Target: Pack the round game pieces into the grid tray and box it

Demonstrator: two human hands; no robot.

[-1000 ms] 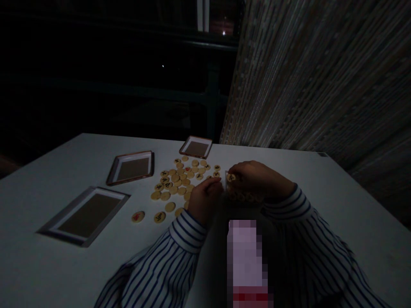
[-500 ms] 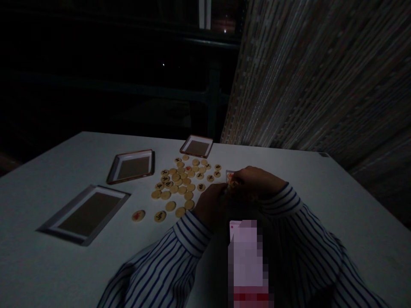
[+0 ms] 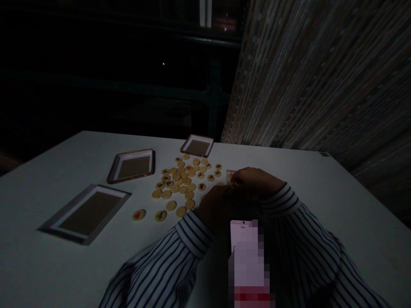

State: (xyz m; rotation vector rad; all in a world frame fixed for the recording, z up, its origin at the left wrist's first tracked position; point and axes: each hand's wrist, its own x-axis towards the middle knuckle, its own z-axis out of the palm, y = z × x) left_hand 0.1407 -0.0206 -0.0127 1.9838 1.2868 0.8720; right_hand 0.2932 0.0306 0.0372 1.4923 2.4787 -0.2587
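Note:
My left hand (image 3: 215,204) and my right hand (image 3: 253,182) meet over the white table, both with curled fingers. Between and just behind them shows the corner of a shallow tray (image 3: 228,171) with a red-marked piece (image 3: 230,175) in it. What the fingers hold is hidden by the hands and the dark. Left of my hands lie several round wooden Chinese chess pieces (image 3: 176,176), some face up with black or red characters, others blank side up. One pale piece (image 3: 220,184) peeks out beside my left knuckles.
Two shallow rimmed trays (image 3: 153,172) (image 3: 197,155) stand behind the pieces, and a flat grey-edged frame (image 3: 88,243) lies at the left. A lit phone (image 3: 239,233), partly pixelated, is between my forearms. A string curtain (image 3: 282,85) hangs behind the table's right side.
My hands have drawn slightly closer together, covering most of the pieces seen between them before. A pale piece now shows beside the left hand. The phone's screen looks different.

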